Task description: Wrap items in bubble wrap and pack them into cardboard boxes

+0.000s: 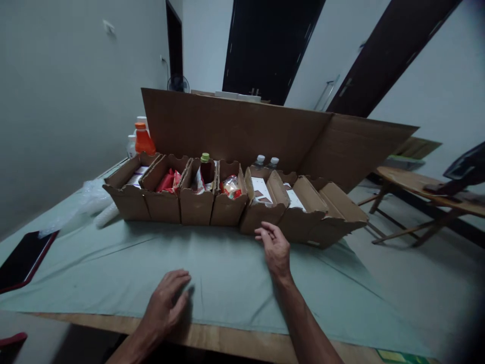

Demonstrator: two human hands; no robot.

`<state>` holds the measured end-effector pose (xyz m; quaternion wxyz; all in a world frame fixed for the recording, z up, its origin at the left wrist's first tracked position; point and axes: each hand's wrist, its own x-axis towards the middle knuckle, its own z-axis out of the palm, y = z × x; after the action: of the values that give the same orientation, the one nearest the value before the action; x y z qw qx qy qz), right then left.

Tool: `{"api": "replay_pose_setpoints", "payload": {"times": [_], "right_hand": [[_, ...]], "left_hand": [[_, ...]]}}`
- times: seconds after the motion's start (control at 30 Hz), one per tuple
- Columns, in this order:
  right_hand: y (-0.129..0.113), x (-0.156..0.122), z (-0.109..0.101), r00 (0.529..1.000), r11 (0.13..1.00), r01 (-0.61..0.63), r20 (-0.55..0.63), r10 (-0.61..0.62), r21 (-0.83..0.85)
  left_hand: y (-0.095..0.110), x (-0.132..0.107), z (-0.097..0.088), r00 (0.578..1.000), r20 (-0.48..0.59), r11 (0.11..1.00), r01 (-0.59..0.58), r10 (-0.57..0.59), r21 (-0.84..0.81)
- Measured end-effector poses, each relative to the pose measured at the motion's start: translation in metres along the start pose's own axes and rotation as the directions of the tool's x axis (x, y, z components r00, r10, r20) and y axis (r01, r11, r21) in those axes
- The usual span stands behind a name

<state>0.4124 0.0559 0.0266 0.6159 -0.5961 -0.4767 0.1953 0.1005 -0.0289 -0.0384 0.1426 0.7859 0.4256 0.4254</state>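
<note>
**Near the row of cardboard boxes (pixel 197 207), nothing held**

That row stands just beyond the right hand (pixel 276 248), whose loosely curled fingers grip nothing, close to a box front. The left hand (pixel 166 303) lies spread and flat on the green cloth (pixel 227 273). A dark tablet (pixel 22 258) lies far left.
</note>
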Motion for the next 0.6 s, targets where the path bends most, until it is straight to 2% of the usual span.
{"api": "replay_pose_setpoints", "payload": {"times": [0.07,0.13,0.17,0.23,0.3,0.33,0.4,0.47,0.53,0.6], "right_hand": [[-0.031,0.009,0.019,0.985,0.992,0.103,0.148,-0.092,-0.068],[-0.06,0.023,0.038,0.941,0.94,0.236,0.301,-0.157,-0.247],[-0.071,0.031,0.047,0.919,0.875,0.296,0.364,-0.152,-0.382],[-0.086,0.046,0.064,0.899,0.686,0.365,0.431,-0.083,-0.63],[-0.094,0.056,0.076,0.898,0.53,0.381,0.441,-0.015,-0.758],[-0.095,0.058,0.079,0.9,0.493,0.38,0.436,-0.002,-0.782],[-0.097,0.052,0.08,0.903,0.482,0.379,0.43,-0.006,-0.79],[-0.098,0.034,0.072,0.898,0.475,0.392,0.439,-0.013,-0.788],[-0.099,0.006,0.053,0.887,0.477,0.411,0.461,-0.013,-0.777],[-0.1,-0.029,0.026,0.851,0.527,0.471,0.521,-0.063,-0.707]], "left_hand": [[-0.016,-0.007,0.0,0.994,-0.106,0.995,-0.002,0.012,0.099],[-0.021,-0.012,0.001,0.989,-0.142,0.989,-0.016,0.037,0.145],[-0.021,-0.014,0.001,0.988,-0.147,0.988,-0.023,0.046,0.154],[-0.019,-0.015,0.002,0.986,-0.159,0.987,-0.026,0.052,0.158],[-0.017,-0.014,0.002,0.984,-0.174,0.988,-0.015,0.042,0.153],[-0.017,-0.014,0.002,0.983,-0.179,0.989,-0.007,0.033,0.146],[-0.019,-0.013,0.002,0.983,-0.185,0.992,0.01,0.014,0.127],[-0.02,-0.013,0.002,0.983,-0.184,0.994,0.021,-0.001,0.11],[-0.022,-0.014,0.002,0.982,-0.191,0.995,0.026,-0.007,0.098],[-0.022,-0.015,0.001,0.98,-0.2,0.995,0.034,-0.016,0.089]]}}
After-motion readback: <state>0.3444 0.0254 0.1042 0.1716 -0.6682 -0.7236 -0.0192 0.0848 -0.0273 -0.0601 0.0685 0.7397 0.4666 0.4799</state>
